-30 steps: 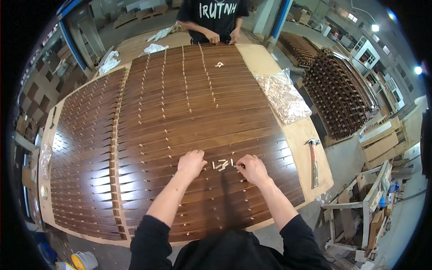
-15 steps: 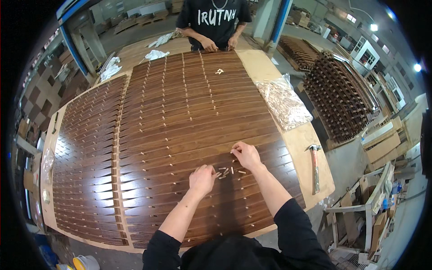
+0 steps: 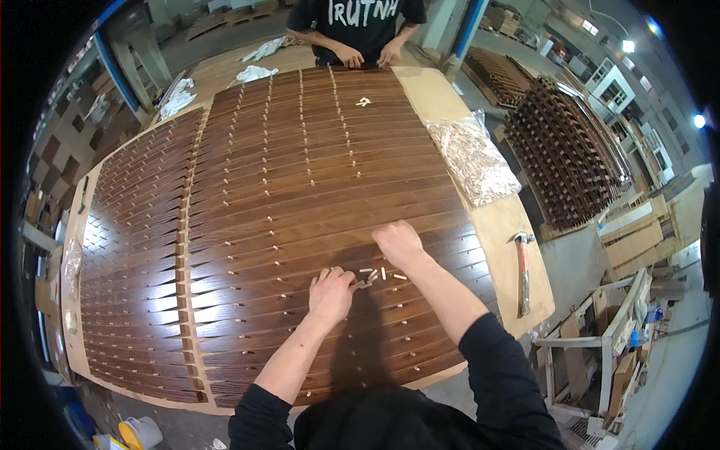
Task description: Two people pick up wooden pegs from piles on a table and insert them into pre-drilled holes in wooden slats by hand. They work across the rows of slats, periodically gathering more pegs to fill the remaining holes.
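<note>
Loose wooden dowels (image 3: pixel 383 273): a small scatter of pale pegs on the dark-stained slats (image 3: pixel 322 225), between the hands and nearer the left, seemingly put there for easy reach.

Standing dowels (image 3: pixel 312 182): short pegs in spaced rows along the slats (the rows suggest set positions).

Pale board (image 3: pixel 427 97): beneath the slats, apparently keeping them level.

Clear plastic bag (image 3: pixel 480 161): full of dowels, on the board's right margin, probably kept off the slats as bulk stock.

Claw hammer (image 3: pixel 523 277): on the same margin, nearer the person, head pointing away; untouched.

Left hand (image 3: pixel 331 294): palm down, fingers bent at the left edge of the loose dowels; whether one is pinched cannot be told. Its forearm slants up and to the right.

Right hand (image 3: pixel 397 244): farther out, above the slats beyond the scatter, back uppermost, fingers curled under; fingertips hidden, so whether the grip is narrow, wide or holding a dowel cannot be told. Its forearm slants up and to the left
</note>
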Available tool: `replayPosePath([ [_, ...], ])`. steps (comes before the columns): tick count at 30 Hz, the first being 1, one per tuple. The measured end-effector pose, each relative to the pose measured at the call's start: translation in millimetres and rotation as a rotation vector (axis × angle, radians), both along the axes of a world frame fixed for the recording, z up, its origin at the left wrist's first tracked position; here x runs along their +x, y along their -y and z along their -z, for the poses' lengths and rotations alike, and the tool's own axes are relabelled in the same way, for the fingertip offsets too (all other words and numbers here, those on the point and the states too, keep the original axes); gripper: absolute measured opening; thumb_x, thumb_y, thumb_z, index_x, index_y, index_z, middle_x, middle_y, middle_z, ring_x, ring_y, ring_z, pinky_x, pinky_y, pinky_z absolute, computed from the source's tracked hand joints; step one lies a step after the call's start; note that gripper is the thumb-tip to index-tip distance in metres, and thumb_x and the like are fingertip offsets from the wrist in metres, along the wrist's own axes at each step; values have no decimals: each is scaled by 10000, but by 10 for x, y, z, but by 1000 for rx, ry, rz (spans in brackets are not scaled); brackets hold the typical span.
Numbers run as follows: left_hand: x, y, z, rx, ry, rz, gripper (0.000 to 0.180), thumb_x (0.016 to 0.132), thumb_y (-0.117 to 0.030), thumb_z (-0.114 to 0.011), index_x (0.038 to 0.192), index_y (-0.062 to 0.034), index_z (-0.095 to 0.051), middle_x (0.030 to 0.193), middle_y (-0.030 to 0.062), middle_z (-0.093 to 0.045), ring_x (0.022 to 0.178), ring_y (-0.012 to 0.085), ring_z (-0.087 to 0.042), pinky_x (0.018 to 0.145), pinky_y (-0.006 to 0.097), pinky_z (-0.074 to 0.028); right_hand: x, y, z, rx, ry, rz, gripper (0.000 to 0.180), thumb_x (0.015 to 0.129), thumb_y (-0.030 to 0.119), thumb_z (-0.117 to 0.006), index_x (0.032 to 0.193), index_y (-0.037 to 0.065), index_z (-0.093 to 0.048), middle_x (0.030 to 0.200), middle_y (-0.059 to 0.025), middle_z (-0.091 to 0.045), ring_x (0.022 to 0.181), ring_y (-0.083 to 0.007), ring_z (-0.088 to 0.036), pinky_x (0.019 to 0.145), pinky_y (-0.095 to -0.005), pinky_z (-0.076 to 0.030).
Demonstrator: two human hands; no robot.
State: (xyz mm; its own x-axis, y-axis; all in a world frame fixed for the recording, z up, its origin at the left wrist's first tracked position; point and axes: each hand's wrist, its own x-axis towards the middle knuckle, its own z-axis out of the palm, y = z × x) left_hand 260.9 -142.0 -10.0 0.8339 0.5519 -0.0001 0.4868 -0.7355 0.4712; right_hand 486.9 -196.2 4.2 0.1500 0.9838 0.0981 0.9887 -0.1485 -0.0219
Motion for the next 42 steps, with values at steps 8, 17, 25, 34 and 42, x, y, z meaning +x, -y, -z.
replayPosePath([
  [8, -54, 60, -25, 22, -7, 30, 144, 917, -288, -729, 967, -153, -720, 1071, 54, -658, 1163, 301, -579, 955, 499, -465, 29, -66, -139, -294, -25, 74, 150, 871, 149, -681, 969, 117, -790, 958, -139, -783, 932, -311, -762, 838, -446, -589],
  [17, -223, 81, 64, -40, 0, -20, 190, 944, -336, -705, 982, -151, -678, 1068, 56, -649, 1160, 296, -558, 991, 481, -428, -187, 848, -11, 115, -748, 384, 317, 874, 264, -766, 1168, 145, -750, 1039, -127, -744, 1016, -338, -695, 913, -449, -561],
  [25, -28, -313, -203, -376, 251, -232, 161, 984, -235, -648, 1034, -84, -627, 917, 172, -746, 875, 378, -717, 779, 470, -560, -320, 1155, 131, 142, -633, 331, 163, 911, 119, -720, 1070, 88, -738, 986, -135, -706, 981, -317, -691, 854, -427, -557],
  [34, -102, -802, 26, -244, 273, -248, 105, 945, -143, -686, 998, -56, -661, 883, 162, -733, 856, 332, -720, 797, 437, -566, -366, 968, 89, 245, -802, 384, 151, 946, 140, -709, 1075, 63, -719, 945, -152, -752, 876, -318, -734, 779, -409, -576],
  [42, 0, -941, 77, -131, 77, -91, 203, 962, -247, -679, 979, -54, -741, 976, 183, -739, 964, 394, -681, 863, 487, -528, -367, 902, 14, 156, -696, 338, 131, 927, 185, -746, 984, 71, -714, 879, -134, -762, 835, -331, -738, 732, -417, -577],
])
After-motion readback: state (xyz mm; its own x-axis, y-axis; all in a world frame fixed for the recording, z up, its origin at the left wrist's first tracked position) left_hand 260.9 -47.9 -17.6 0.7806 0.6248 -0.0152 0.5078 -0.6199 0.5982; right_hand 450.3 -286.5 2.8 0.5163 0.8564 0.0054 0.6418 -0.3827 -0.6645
